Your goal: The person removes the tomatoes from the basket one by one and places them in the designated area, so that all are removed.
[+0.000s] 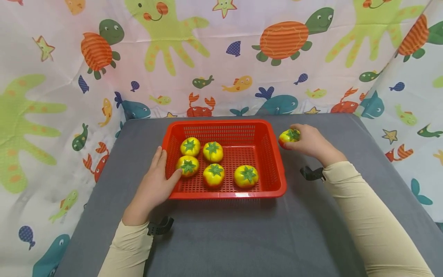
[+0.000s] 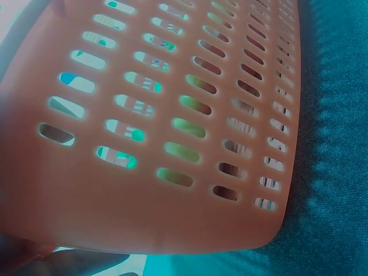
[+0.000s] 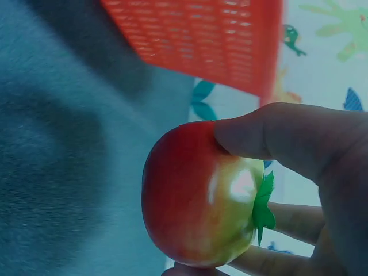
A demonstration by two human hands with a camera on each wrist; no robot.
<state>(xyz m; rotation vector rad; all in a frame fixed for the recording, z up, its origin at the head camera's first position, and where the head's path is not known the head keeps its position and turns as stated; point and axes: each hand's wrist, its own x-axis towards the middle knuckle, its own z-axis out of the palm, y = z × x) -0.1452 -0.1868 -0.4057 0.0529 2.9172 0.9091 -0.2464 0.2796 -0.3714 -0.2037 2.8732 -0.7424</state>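
A red plastic basket [image 1: 226,194] stands on the grey table, holding several yellow-and-red tomatoes with green leafy tops, one of them a tomato [image 1: 246,176] at its right front. At the basket's left wall rests my left hand [image 1: 154,186], fingers straight along the outside and thumb over the rim. The basket's slotted wall [image 2: 190,218] fills much of the left wrist view. Right of the basket, my right hand [image 1: 311,144] pinches another tomato [image 1: 289,137] between thumb and fingers. The right wrist view shows this tomato [image 3: 195,195] with its red underside.
The grey table [image 1: 228,238] extends in front of and beside the basket. Behind and at both sides hangs a white cloth [image 1: 238,34] printed with sea animals. A black band [image 1: 160,226] is at the left wrist, another band [image 1: 311,173] at the right.
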